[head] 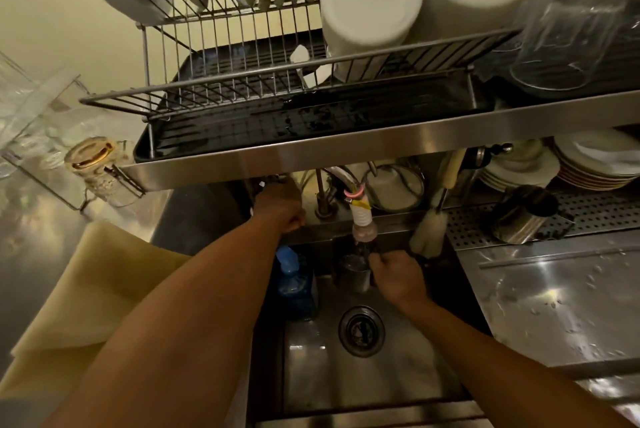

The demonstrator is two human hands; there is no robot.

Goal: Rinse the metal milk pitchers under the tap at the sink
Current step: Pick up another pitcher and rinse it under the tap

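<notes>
My right hand (pixel 394 273) grips a small metal milk pitcher (pixel 353 272) by its side and holds it upright right under the tap spout (pixel 362 225) over the sink (pixel 381 375). Water runs from the spout into the pitcher. My left hand (pixel 278 208) reaches under the steel shelf, closed around something at the sink's back left; what it grips is hidden by the shelf and hand, possibly a tap handle. A second metal pitcher (pixel 523 216) lies on the perforated drain board to the right.
A steel shelf (pixel 311 154) with a dish rack (pixel 277 95), plates, cups and glasses hangs low over the sink. A blue bottle (pixel 294 285) stands in the sink's left corner, a brush (pixel 431 223) at the back. Yellow cloth (pixel 93 282) lies left; stacked plates (pixel 595 168) right.
</notes>
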